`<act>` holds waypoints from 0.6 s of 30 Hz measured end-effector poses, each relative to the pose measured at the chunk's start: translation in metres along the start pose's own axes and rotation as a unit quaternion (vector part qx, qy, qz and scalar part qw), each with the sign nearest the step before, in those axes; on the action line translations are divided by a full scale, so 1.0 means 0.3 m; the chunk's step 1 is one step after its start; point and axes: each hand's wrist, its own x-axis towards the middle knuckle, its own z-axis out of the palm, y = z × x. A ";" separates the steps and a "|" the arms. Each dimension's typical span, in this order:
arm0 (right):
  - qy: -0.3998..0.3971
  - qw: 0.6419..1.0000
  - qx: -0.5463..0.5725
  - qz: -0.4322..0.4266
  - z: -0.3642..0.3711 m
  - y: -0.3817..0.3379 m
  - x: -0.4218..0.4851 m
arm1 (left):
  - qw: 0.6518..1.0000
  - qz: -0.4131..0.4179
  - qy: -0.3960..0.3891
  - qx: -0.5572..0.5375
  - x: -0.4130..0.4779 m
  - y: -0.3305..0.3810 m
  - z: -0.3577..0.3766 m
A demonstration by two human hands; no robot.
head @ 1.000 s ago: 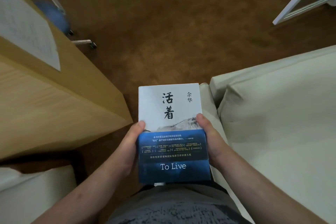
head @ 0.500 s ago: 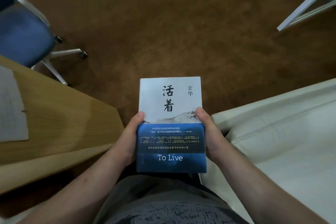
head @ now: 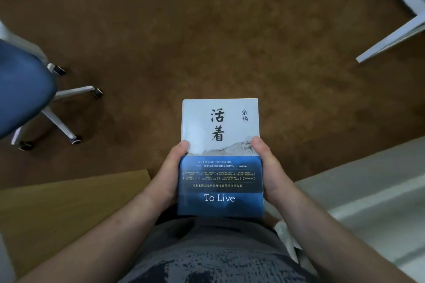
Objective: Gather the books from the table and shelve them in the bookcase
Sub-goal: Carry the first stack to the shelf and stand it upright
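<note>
The scene is dim and evenly lit, with a cool, muted cast and no hard highlights. The brown carpet [head: 207, 30] darkens toward the top corners. Soft shadows spread under the blue chair [head: 25, 89] and around its white legs. The brightest areas are the pale upper cover of the book [head: 220, 126] and the cream surface [head: 372, 195] at lower right, which carries a faint lighter band. The large cover lettering reads sharply; the small print on the blue band is smeared. Wide-angle distortion bends the white frame [head: 395, 37] at upper right and stretches both forearms at the bottom edge. The chair and the wooden table [head: 57, 209] look soft and blurred
</note>
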 end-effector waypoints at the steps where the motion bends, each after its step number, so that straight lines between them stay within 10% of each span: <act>1: -0.005 1.000 -0.004 0.005 0.034 -0.034 0.025 | 1.000 0.000 0.005 -0.009 0.012 0.041 -0.016; 18: -0.190 0.965 -0.179 0.031 0.613 -0.558 0.620 | 0.971 0.112 0.103 -0.182 0.220 0.614 -0.247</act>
